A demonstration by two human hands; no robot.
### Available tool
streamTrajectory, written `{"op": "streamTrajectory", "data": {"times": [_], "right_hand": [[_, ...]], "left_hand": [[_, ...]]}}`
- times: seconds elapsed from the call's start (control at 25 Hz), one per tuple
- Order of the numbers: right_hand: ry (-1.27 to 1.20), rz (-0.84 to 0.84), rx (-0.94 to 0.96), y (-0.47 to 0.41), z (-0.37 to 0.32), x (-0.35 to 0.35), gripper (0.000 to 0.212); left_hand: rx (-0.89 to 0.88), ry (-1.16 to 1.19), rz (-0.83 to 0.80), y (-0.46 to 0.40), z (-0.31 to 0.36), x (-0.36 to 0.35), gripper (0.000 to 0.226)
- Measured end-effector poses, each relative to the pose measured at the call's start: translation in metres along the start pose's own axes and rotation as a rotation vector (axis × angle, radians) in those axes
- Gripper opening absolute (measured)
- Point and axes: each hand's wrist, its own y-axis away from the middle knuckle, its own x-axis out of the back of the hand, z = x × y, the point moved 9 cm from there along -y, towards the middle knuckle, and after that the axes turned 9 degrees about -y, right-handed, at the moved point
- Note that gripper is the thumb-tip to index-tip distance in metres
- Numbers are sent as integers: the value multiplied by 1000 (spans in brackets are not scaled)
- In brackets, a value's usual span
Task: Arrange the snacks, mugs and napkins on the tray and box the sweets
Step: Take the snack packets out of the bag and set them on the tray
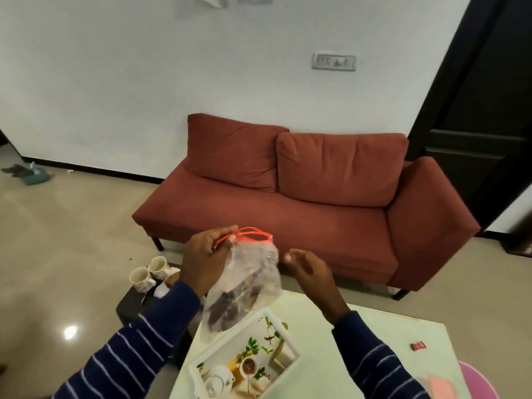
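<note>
My left hand (205, 259) pinches the orange zip top of a clear plastic bag (244, 289) with dark snacks inside, and the bag hangs above the far corner of the tray. My right hand (309, 270) hovers just right of the bag, fingers apart and holding nothing. The white tray (288, 345), printed with a teapot, a cup and leaves, lies on the pale table (374, 335). Two white mugs (149, 273) stand on a dark low stool (132, 303) to the left, with crumpled white napkins (162, 289) beside them. A small red wrapped sweet (418, 347) lies on the table at the right.
A red sofa (302, 203) stands just beyond the table against the white wall. A dark door (483, 110) is at the right. A pink round object (478, 381) and a pink flat piece (442, 387) sit at the table's near right corner. The tiled floor (57, 240) stretches left.
</note>
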Motion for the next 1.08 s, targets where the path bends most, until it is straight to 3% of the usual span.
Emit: {"op": "streamTrajectory", "data": {"times": [0.08,0.2,0.28,0.36,0.44,0.52,0.56,0.64,0.72,0.92,1.04,1.08], "right_hand": [[-242,71,-249,-7,-14,18,53],[-313,-57,-509,-17,-40,13,68],[-274,-119,-568,-19,-47,4,65],[-219,-108,-572,-20,-48,-3,46],[-142,-94,-535,-18,-48,-13,10],[82,-84,-432,-23,-60,-17,28],[181,-109,-389,-25,-68,-22,28],[320,-164,-319,-28,-83,-32,7],[305,-160,-291,-31,-97,-36,25],[188,-245,-61,-30,-157,-65,17],[120,-288,73,-23,-188,-73,20],[105,-297,124,-20,-199,-71,21]], "left_hand": [[-36,-36,73,22,28,-5,24],[-48,6,142,57,63,-7,26],[-62,76,143,79,82,-10,28],[-69,135,89,99,94,-19,30],[-55,166,30,113,96,-30,28],[-53,199,-19,122,95,-39,30],[-60,219,-46,126,95,-43,33],[-107,247,-63,129,100,-46,38],[-144,267,-81,131,105,-48,42],[-37,331,-284,123,97,-78,59],[-218,325,-465,125,102,-83,93],[-275,335,-451,121,102,-71,94]]}}
